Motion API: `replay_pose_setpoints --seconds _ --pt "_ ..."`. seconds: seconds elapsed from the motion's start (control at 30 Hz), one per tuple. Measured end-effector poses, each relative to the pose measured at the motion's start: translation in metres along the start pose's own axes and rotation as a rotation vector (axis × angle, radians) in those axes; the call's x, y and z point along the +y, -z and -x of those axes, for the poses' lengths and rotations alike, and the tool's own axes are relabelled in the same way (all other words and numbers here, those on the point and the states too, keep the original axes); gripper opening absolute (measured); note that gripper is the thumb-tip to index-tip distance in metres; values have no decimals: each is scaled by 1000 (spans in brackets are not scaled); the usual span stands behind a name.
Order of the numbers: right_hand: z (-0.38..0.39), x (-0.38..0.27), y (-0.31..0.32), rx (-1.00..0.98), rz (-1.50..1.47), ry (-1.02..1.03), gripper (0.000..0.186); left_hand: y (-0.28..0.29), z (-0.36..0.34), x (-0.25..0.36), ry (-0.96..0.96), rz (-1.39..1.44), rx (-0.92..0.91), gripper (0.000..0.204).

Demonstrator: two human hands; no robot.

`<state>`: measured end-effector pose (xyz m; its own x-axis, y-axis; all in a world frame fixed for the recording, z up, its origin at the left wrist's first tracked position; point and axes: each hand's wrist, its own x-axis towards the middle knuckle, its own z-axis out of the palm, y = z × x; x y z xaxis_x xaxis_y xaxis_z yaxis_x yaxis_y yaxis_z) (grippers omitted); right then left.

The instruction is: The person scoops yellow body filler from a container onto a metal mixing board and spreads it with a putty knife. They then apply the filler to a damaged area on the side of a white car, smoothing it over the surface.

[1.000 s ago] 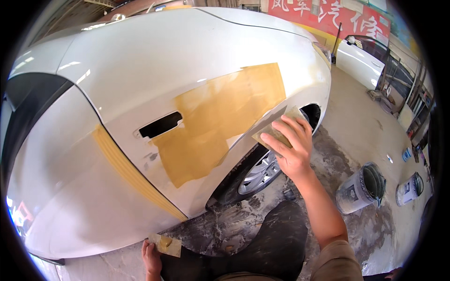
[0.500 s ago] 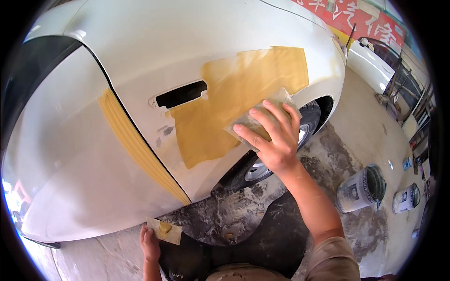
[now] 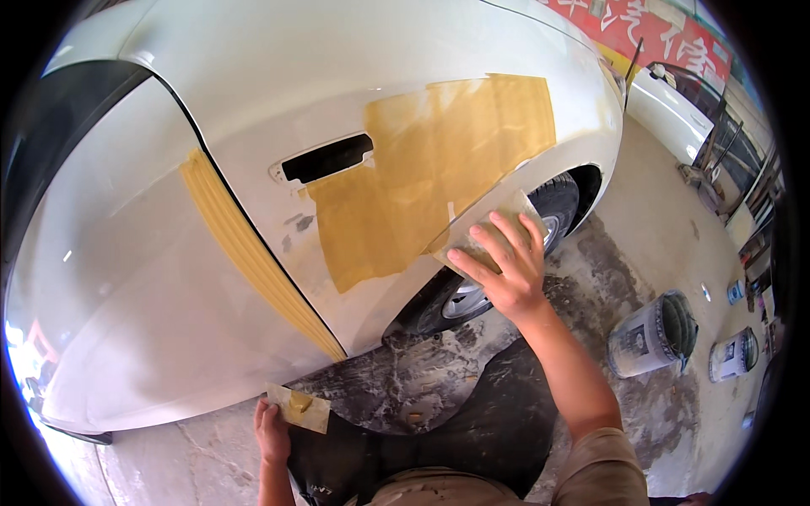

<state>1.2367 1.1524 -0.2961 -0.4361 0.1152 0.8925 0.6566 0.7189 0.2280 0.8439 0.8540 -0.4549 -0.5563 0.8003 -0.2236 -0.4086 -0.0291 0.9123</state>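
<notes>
A white car body (image 3: 202,76) fills much of the view, with a yellow filler patch (image 3: 430,160) beside a dark cutout (image 3: 326,158) and a streaked yellow strip (image 3: 245,244) along a panel seam. My right hand (image 3: 510,274) grips a thin flat spreader (image 3: 519,202) against the patch's lower edge by the wheel arch, fingers spread over it, above the tyre (image 3: 430,312). Low at lower centre, my left hand (image 3: 272,430) pinches a pale, flat board (image 3: 314,415) carrying a small lump of yellow putty (image 3: 299,401).
Two grey buckets (image 3: 641,337) (image 3: 727,361) stand at right on the stained floor (image 3: 641,211). A detached white door (image 3: 666,114) leans at upper right among clutter, below a red sign (image 3: 658,42). My dark-trousered legs (image 3: 498,422) are bent beneath me.
My right hand swept left onto the patch with the spreader, then moved slightly down and right toward the arch. The view shifted over the car; my left hand still holds the board low.
</notes>
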Motion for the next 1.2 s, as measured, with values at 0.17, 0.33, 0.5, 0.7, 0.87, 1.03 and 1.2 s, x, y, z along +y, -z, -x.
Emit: replay_pose_setpoints --seconds 0.17,0.33,0.5,0.7,0.87,1.03,1.2 --pt "-12 -9 13 10 26 15 33 -6 1 6 -35 -14 -20 16" --pt "-48 -9 0 16 13 81 34 -2 0 3 -7 28 -29 16" --pt "-43 -10 -9 60 -13 61 29 2 0 -1 -3 52 -4 15" --pt "-12 -8 -10 44 -6 53 30 4 -1 -3 20 59 -10 15" --pt "11 -8 3 -74 -3 10 26 7 -4 -5 4 29 2 13" --pt "-3 -36 10 -3 -16 -85 26 0 -1 1 11 41 -21 13" --pt "-39 -58 -9 19 -21 -7 25 3 -2 0 24 22 -6 13"
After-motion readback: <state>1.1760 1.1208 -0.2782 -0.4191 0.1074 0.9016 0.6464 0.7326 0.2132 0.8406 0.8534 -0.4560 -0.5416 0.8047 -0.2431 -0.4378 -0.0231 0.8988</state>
